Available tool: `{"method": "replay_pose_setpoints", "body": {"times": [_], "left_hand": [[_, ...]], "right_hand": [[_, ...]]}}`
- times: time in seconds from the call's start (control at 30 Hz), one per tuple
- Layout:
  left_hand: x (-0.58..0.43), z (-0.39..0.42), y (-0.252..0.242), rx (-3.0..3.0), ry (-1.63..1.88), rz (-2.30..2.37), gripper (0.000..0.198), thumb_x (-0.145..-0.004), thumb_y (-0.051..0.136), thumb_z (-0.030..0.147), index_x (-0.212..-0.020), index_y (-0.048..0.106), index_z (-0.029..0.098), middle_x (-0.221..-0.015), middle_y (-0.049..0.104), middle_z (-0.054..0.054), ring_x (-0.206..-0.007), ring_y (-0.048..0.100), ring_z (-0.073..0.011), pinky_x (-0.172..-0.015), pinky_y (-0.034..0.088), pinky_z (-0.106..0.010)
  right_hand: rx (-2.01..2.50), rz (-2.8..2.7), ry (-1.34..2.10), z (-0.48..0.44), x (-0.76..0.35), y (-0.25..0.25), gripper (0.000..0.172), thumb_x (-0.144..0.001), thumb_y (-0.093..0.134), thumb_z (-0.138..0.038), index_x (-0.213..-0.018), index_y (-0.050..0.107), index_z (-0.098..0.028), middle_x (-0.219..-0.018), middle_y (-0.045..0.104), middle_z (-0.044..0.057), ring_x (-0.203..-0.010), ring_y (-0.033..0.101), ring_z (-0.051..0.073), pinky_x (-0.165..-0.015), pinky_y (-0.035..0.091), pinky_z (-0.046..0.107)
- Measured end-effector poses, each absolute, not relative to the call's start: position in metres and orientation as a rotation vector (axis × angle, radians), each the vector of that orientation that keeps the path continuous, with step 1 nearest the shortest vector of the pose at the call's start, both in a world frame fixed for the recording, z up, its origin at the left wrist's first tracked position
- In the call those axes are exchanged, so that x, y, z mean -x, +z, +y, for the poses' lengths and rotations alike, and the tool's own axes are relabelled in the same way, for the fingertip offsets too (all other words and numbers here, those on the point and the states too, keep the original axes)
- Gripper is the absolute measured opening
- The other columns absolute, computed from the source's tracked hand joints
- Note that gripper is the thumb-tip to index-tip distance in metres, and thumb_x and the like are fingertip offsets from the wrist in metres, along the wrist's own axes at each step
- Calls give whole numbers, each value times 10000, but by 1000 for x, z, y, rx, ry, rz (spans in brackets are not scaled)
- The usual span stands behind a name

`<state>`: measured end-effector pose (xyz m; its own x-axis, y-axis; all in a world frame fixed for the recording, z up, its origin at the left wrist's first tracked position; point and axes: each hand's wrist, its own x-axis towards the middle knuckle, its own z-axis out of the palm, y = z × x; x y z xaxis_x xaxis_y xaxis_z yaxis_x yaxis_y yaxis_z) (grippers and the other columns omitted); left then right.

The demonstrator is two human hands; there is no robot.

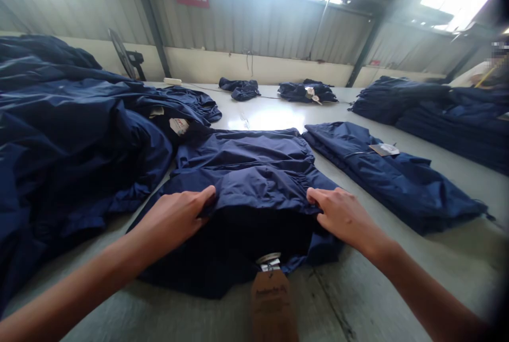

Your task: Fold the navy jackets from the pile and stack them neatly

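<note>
A navy blue jacket point(246, 172) lies spread on the table in front of me, its fabric creased across the middle. My left hand point(185, 207) pinches its cloth at the left, and my right hand point(336, 209) pinches it at the right. Between the hands a raised edge of cloth runs across, with the dark inside of the garment showing below it. A brown paper hang tag point(272, 299) hangs from a white neck label point(270, 261) toward me.
A large heap of navy garments point(71, 135) fills the left side. To the right lie a folded navy garment point(389, 172) with a tag and, beyond it, a stack of garments point(445, 108). Two small bundles point(240, 88) rest farther back on the white table point(262, 116). A fan point(123, 55) stands behind.
</note>
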<state>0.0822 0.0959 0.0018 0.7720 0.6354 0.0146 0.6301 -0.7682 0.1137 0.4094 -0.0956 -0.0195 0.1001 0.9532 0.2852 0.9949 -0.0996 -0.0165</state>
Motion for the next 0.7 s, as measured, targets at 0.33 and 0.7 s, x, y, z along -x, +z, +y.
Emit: {"method": "replay_pose_setpoints", "body": {"times": [0.33,0.7], "left_hand": [[-79,93,17,-2670,1258,962,97,-910,534,165,-964,558,242,-911,607,-1,-761,574,-152,-744,452,-259],[-58,108,-5,-2817,305,490,136,-985,572,215,-1064,673,259,-1041,709,-6,-804,681,-155,-751,473,-275]], "right_hand": [[1894,-1231,-674,-96,-415,-10,277,-768,580,-158,-1030,588,-247,-730,609,-21,-662,594,202,-685,407,305],[2055,-1757,-131,-131,-439,-55,373,-936,638,-320,-1305,588,-290,-1107,739,56,-919,700,275,-794,534,387]]}}
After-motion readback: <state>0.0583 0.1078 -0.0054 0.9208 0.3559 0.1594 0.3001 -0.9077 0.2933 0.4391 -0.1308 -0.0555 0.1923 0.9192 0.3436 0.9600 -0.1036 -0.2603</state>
